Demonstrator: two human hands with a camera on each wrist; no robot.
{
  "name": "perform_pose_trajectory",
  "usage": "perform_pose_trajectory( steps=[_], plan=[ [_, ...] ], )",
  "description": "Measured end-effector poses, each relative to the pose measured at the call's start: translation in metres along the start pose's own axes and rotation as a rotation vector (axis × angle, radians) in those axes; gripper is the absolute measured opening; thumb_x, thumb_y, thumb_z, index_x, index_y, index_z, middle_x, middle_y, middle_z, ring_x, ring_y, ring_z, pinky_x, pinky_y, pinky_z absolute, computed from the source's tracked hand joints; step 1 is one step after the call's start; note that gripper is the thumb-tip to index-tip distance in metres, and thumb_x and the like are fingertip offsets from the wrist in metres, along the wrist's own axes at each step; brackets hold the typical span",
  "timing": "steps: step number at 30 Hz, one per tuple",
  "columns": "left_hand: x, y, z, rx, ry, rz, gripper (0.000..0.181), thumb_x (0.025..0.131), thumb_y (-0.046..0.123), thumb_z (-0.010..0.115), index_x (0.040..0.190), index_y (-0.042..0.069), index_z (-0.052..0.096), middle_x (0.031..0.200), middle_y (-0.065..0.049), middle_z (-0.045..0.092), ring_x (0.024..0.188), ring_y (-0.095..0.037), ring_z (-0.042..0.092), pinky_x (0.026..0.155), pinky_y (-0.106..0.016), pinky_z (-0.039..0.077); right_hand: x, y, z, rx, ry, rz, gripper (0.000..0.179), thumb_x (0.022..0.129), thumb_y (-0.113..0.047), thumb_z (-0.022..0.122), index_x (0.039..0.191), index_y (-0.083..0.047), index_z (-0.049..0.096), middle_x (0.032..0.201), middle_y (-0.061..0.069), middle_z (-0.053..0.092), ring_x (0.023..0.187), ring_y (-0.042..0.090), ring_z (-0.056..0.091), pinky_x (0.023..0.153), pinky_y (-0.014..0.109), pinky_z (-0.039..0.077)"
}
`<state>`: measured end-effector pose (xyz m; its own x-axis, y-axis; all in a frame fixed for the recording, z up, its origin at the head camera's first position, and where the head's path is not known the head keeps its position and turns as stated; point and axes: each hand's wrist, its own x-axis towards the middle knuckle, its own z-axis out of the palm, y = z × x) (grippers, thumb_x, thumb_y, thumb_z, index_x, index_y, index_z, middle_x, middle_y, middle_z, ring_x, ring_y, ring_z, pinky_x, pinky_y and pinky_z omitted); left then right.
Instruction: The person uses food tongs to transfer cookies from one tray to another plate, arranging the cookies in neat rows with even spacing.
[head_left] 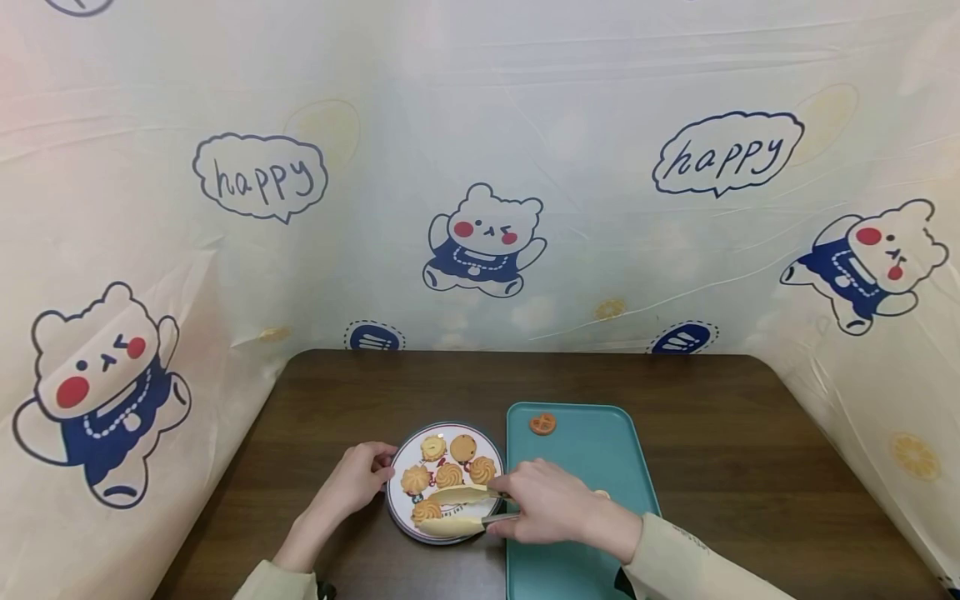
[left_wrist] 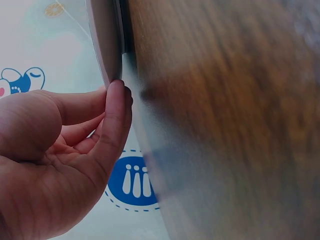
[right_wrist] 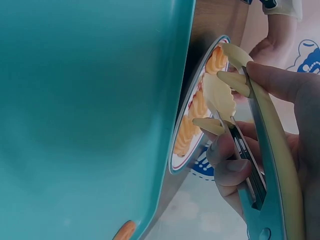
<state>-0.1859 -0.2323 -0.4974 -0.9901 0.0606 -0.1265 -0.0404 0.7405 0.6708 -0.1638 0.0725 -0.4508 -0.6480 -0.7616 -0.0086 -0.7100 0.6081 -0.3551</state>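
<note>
My left hand (head_left: 352, 482) pinches the left rim of a round white plate (head_left: 408, 457) with a dark edge; the left wrist view shows thumb and fingers at that rim. Several cookies lie on the plate, among them swirled ones (head_left: 449, 476) and a round flat one (head_left: 462, 448). In my right hand (head_left: 551, 506) is a pair of cream-coloured food tongs (right_wrist: 275, 145), gripped by its two arms. Its tips are spread over the plate's front, with a swirled cookie (head_left: 426, 510) at their left end.
A teal tray (head_left: 588, 450) lies right of the plate, partly under my right forearm. A pretzel-shaped cookie (head_left: 543, 424) rests at its far left corner. A small pale thing (head_left: 602, 494) shows behind my right hand. The brown table (head_left: 720, 467) meets a printed curtain (head_left: 600, 250) behind.
</note>
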Motion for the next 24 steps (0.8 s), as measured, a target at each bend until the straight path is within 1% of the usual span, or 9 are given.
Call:
perform_pose_trajectory(
  steps=[7,15,17,19,20,22,24],
  plan=[
    [0.0,0.0,0.0,-0.001,-0.002,-0.004,0.03,0.091,-0.003,0.068,0.12,-0.006,0.065,0.09,-0.007,0.061,0.077,-0.018,0.055,0.064,-0.031,0.055,-0.001,0.001,0.0,0.002,-0.007,0.001,0.04,0.089,-0.043,0.072,0.116,-0.013,0.072,0.055,-0.013,0.037,0.046,0.002,0.026,0.041,0.024,0.022],
    [-0.001,0.0,0.001,0.0,-0.002,-0.013,0.03,0.091,-0.003,0.068,0.12,-0.006,0.065,0.09,-0.006,0.061,0.077,-0.018,0.055,0.065,-0.031,0.054,-0.003,-0.001,-0.003,0.017,-0.004,0.002,0.04,0.088,-0.044,0.073,0.113,-0.012,0.072,0.056,-0.013,0.034,0.048,0.003,0.024,0.043,0.024,0.02],
    [-0.001,0.0,0.001,0.0,-0.002,-0.015,0.03,0.091,-0.003,0.068,0.12,-0.006,0.065,0.09,-0.006,0.061,0.077,-0.018,0.055,0.065,-0.031,0.054,-0.004,-0.001,-0.006,0.036,-0.005,0.01,0.042,0.088,-0.043,0.073,0.115,-0.011,0.071,0.057,-0.013,0.039,0.048,0.002,0.025,0.043,0.024,0.021],
    [-0.001,-0.001,0.002,0.001,-0.001,-0.012,0.029,0.091,-0.003,0.068,0.12,-0.006,0.065,0.089,-0.006,0.061,0.077,-0.018,0.055,0.064,-0.031,0.054,-0.006,-0.001,-0.01,0.061,0.005,0.018,0.045,0.088,-0.042,0.074,0.118,-0.01,0.071,0.064,-0.013,0.054,0.048,0.0,0.029,0.043,0.021,0.025],
    [-0.001,-0.001,0.002,0.002,0.0,-0.01,0.029,0.091,-0.003,0.068,0.12,-0.006,0.065,0.089,-0.006,0.061,0.077,-0.018,0.055,0.064,-0.031,0.054,-0.006,0.0,-0.012,0.072,0.011,0.022,0.046,0.088,-0.041,0.075,0.12,-0.009,0.07,0.067,-0.011,0.058,0.048,0.0,0.03,0.043,0.021,0.025],
    [0.0,-0.001,0.002,0.005,0.004,-0.003,0.029,0.091,-0.003,0.068,0.119,-0.006,0.065,0.089,-0.006,0.061,0.077,-0.017,0.056,0.063,-0.031,0.054,-0.008,0.002,-0.017,0.094,0.031,0.032,0.048,0.087,-0.04,0.076,0.122,-0.008,0.07,0.081,-0.006,0.069,0.049,-0.002,0.036,0.043,0.02,0.03],
    [0.001,-0.001,0.002,0.007,0.006,0.001,0.029,0.09,-0.003,0.069,0.119,-0.006,0.065,0.089,-0.006,0.061,0.077,-0.017,0.056,0.063,-0.031,0.054,-0.01,0.005,-0.023,0.104,0.058,0.043,0.05,0.086,-0.039,0.077,0.123,-0.008,0.069,0.093,-0.002,0.073,0.049,-0.002,0.042,0.043,0.02,0.035]
  ],
)
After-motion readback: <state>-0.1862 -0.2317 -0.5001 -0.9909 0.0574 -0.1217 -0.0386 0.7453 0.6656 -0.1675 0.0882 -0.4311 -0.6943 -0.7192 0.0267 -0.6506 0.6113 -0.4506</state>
